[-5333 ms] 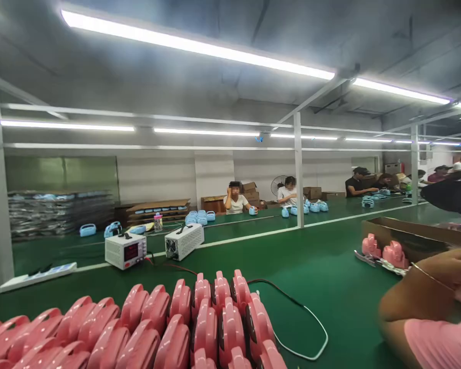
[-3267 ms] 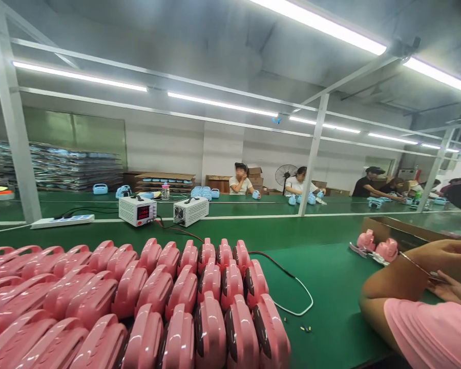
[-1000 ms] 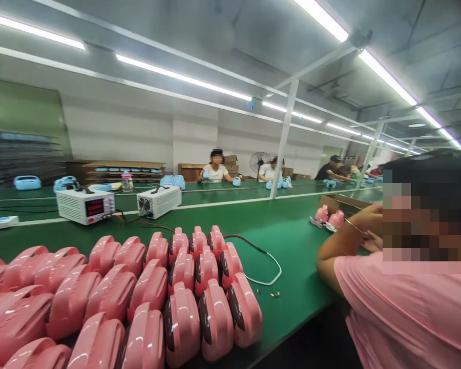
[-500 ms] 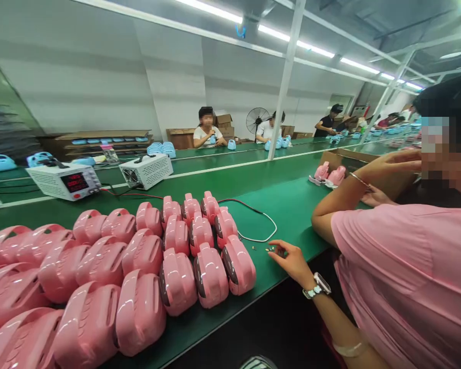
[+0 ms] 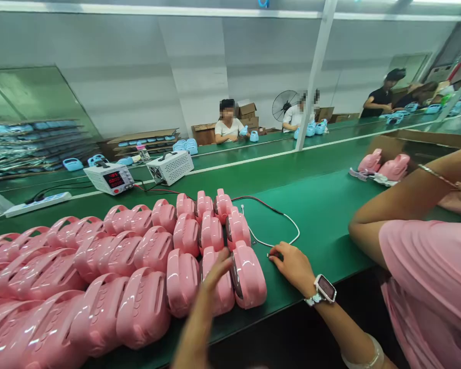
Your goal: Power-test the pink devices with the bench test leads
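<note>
While the left hand [image 5: 204, 302] stands edge-on and blurred at the near side, fingers stretched out and gripping nothing that shows, it sits right in front of the pink cases [image 5: 251, 277], those glossy handled shells packed in close rows across the left and middle of the surface [image 5: 322, 205]. Over to the right hand [image 5: 294, 264]: fingers curled, tips down by a tiny piece [image 5: 268, 254], and whether it is pinched or merely touched, I cannot tell! A light fingertip pinch looks the right call there, wrist low, with no sideways sweep into that corner case. The left hand, I'd say, does best flat and slow, since one nudge could run through the whole row.

Watch the near edge: it slants away to the right, the corner case standing just beside it, and the watch [image 5: 326, 288] lies right about over that line. Just beyond the fingertips loops a white cable [image 5: 298, 231], easy to snag. The widest green stretch spreads between that loop and the co-worker's elbow [image 5: 363, 220] on the right. Farther out, the cardboard box [image 5: 438, 148] bounds the right, two power supplies [image 5: 171, 166] the left.
</note>
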`<action>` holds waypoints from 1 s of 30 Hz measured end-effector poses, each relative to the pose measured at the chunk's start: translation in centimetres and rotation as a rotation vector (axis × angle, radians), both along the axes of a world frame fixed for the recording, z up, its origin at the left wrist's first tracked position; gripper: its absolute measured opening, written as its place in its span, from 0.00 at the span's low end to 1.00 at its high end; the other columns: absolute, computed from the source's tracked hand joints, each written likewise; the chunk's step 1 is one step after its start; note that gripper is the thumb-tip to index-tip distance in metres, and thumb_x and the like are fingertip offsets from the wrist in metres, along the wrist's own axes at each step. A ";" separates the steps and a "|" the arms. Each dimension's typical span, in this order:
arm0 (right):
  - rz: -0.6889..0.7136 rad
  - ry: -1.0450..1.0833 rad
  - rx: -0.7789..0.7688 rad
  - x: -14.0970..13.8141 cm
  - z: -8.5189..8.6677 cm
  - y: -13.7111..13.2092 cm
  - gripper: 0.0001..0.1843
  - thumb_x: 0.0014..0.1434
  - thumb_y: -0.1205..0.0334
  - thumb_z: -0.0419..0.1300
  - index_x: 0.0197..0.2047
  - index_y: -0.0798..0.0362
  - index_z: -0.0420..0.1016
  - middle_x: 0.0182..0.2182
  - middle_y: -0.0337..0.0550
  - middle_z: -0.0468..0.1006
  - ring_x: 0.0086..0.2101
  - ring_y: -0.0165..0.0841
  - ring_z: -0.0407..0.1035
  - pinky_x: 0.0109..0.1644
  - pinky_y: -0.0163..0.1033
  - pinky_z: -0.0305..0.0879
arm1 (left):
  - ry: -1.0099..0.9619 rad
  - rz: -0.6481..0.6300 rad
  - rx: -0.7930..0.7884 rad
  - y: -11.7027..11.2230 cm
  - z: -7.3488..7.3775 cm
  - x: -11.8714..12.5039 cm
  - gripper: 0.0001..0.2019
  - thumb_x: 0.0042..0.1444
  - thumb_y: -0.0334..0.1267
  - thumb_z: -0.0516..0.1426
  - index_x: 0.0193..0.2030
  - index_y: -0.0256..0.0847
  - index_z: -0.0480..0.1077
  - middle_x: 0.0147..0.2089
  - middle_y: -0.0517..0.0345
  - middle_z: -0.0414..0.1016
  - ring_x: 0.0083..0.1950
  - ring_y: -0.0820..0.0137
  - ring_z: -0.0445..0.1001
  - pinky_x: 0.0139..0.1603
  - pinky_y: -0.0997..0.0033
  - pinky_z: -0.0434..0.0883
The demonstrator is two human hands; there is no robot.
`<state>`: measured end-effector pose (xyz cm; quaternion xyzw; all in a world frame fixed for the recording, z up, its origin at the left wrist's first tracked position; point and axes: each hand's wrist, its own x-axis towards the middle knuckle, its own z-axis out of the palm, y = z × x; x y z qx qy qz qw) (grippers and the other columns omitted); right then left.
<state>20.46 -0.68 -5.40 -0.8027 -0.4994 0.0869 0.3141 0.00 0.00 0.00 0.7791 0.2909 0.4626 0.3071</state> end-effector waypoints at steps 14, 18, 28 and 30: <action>-0.108 1.490 0.505 -5.0 0.8 -6.2 0.24 0.33 0.58 0.76 0.28 0.54 0.67 0.19 0.32 0.71 0.21 0.26 0.68 0.27 0.30 0.67 | -0.037 -0.197 -0.111 0.6 -2.2 3.0 0.30 0.59 0.26 0.51 0.65 0.55 0.50 0.65 0.56 0.60 0.65 0.69 0.61 0.66 0.67 0.59; -0.080 1.562 0.461 -4.6 1.0 -5.9 0.26 0.31 0.59 0.77 0.24 0.54 0.62 0.17 0.34 0.72 0.20 0.27 0.69 0.23 0.28 0.64 | -0.196 -0.422 -0.257 1.5 -1.8 3.0 0.26 0.59 0.35 0.56 0.63 0.51 0.54 0.65 0.52 0.61 0.66 0.62 0.59 0.67 0.61 0.58; 0.066 1.487 0.218 -1.9 2.3 -5.5 0.25 0.34 0.63 0.75 0.25 0.53 0.59 0.19 0.34 0.74 0.20 0.29 0.72 0.20 0.26 0.62 | -0.141 -0.342 -0.668 3.9 -2.1 4.8 0.24 0.62 0.53 0.47 0.47 0.39 0.76 0.59 0.52 0.69 0.65 0.58 0.60 0.69 0.62 0.52; 0.087 1.479 0.209 -1.6 2.4 -5.8 0.25 0.34 0.64 0.75 0.25 0.54 0.59 0.19 0.34 0.73 0.20 0.29 0.71 0.20 0.26 0.62 | -0.134 -0.371 -0.705 4.1 -1.7 5.0 0.24 0.61 0.54 0.48 0.44 0.38 0.77 0.57 0.51 0.71 0.64 0.57 0.61 0.67 0.61 0.55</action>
